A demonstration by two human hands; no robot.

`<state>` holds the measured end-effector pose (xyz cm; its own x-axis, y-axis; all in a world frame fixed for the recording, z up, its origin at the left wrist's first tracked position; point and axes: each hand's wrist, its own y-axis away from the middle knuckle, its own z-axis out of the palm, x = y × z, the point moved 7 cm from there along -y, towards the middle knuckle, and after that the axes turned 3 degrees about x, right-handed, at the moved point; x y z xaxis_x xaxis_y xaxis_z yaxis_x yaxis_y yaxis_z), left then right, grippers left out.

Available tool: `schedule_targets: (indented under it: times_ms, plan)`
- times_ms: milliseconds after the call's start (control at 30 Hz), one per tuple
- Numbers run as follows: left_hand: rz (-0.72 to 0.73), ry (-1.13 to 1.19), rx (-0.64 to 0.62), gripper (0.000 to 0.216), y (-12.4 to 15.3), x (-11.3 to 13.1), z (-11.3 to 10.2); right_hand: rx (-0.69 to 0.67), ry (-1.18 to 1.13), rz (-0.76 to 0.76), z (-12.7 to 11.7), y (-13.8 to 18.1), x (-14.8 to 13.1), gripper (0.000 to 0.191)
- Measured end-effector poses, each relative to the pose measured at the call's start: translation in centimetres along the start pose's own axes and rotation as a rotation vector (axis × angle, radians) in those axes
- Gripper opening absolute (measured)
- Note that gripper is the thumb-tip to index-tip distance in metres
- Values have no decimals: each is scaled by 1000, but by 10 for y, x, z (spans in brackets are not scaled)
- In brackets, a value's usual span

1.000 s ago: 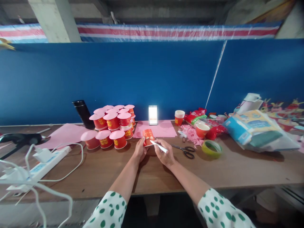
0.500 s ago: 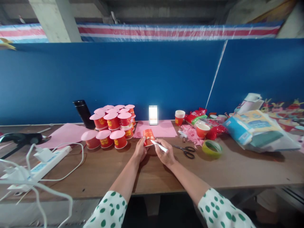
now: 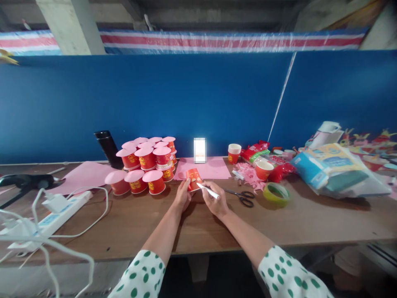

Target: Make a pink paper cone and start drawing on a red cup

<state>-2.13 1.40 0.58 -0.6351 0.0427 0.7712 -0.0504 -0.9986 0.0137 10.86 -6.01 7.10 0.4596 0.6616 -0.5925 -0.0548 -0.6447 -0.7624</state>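
In my left hand (image 3: pixel 183 195) is a red paper cup (image 3: pixel 192 177) with gold print, tilted on its side above the table. My right hand (image 3: pixel 216 199) grips a white marker (image 3: pixel 208 191), its tip at the cup's side near the rim. Whether the tip touches the cup is too small to tell. Behind the cup lie pink paper sheets (image 3: pixel 214 167). To the left stand stacked red paper cups (image 3: pixel 145 161) topped with pink paper discs. Black-handled scissors (image 3: pixel 246 198) rest just right of my right hand.
Right of the scissors are a roll of yellow-green tape (image 3: pixel 277 194), pink paper scraps (image 3: pixel 248 174), a single cup (image 3: pixel 264 169) and a plastic package (image 3: pixel 338 169). A power strip (image 3: pixel 58 217) with white cables and a black glue gun (image 3: pixel 27 182) occupy the left. A dark bottle (image 3: pixel 107 149) leans behind.
The view has shifted very slightly. Both hands, the cup and the marker keep nearly the same position.
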Motion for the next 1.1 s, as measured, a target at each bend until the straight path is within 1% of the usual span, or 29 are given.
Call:
schedule_targets:
  times_ms: [100,233,400,567,733,900,1100]
  plan:
    - [-3,-7,1,30,1,0,1,-27,-6,3,2,1,1,15]
    - [5,3,10,28,1,1,1,14,16,17,-1,0,2,16]
    - [-6,-28,-1,31,1,0,1,-26,3,-2,2,0,-1,15]
    - [15,-27,21,24,-1,0,-1,45,48,22,-4,-1,1,15]
    - [9,-23,23,23,-2,-1,-2,3,41,5,-1,0,0,14]
    - [23,-17,12,22,-3,-2,-4,43,70,25,-4,-1,2,15]
    - [29,-33,17,22,-2,0,-3,31,39,11,-2,-1,2,15]
